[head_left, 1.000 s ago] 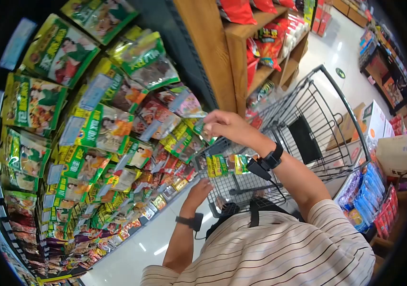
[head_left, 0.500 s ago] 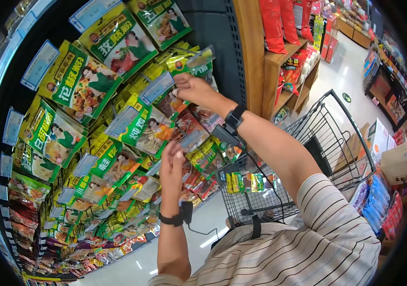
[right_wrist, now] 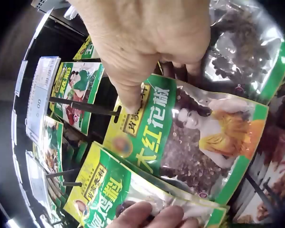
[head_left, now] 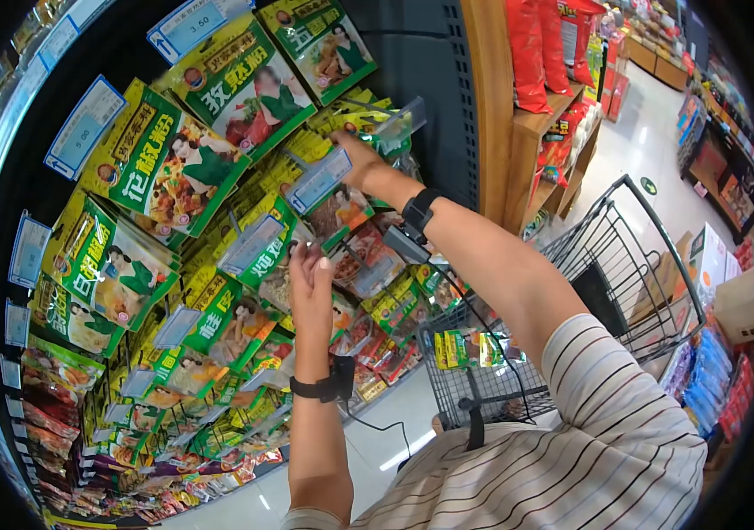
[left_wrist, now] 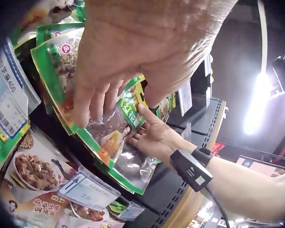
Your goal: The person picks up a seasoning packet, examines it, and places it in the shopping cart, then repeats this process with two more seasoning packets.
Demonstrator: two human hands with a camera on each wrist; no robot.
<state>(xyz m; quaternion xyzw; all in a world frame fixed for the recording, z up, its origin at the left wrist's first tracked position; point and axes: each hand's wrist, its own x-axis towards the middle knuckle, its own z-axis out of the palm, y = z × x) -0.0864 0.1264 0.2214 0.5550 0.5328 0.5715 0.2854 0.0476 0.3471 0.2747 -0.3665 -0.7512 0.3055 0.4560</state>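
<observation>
In the right wrist view, a flat peppercorn packet (right_wrist: 190, 128) with a green and yellow header hangs beside a metal hook. My right hand (head_left: 364, 166) pinches its header edge, thumb on the front and fingers behind. Lower and to the left, my left hand (head_left: 312, 291) is raised with its fingers loosely extended. Its fingertips (right_wrist: 152, 216) lie over the front of a neighbouring spice packet (right_wrist: 123, 190). In the left wrist view, both hands are close together among the hanging packets.
Rows of spice packets (head_left: 174, 168) hang on hooks with price tags (head_left: 320, 181). A wooden post (head_left: 493, 115) and red bags (head_left: 529, 62) stand to the right. Below them is a shopping cart (head_left: 595, 287) with several green and yellow packets (head_left: 452, 349) inside.
Both hands have risen from over the cart to the hanging packets. The right hand has moved from in front of a price tag to grip a packet's header.
</observation>
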